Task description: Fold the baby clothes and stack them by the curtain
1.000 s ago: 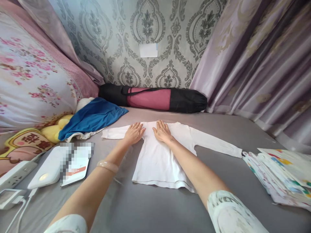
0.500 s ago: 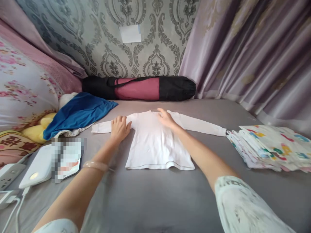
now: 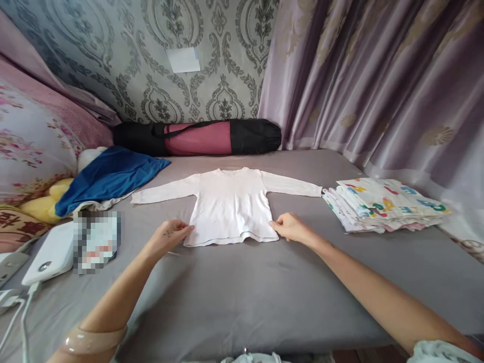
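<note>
A small white long-sleeved shirt (image 3: 229, 201) lies flat on the grey bed sheet (image 3: 234, 297), sleeves spread to both sides. My left hand (image 3: 170, 234) pinches the shirt's lower left hem corner, fingers closed on the cloth. At the lower right hem corner my right hand (image 3: 291, 227) does the same, fingers pressed together on the edge. Both arms reach forward from the near edge of the bed.
A stack of folded colourful printed cloths (image 3: 381, 204) sits to the right. A blue garment (image 3: 109, 176) and yellow plush toy (image 3: 41, 204) lie left. A black and pink rolled mat bag (image 3: 200, 137) rests against the wall. White devices (image 3: 49, 252) with cables sit at left; curtains hang at right.
Both hands slid from the shirt's shoulders and chest down to its bottom hem corners and closed on them. The view pulled back and swung right.
</note>
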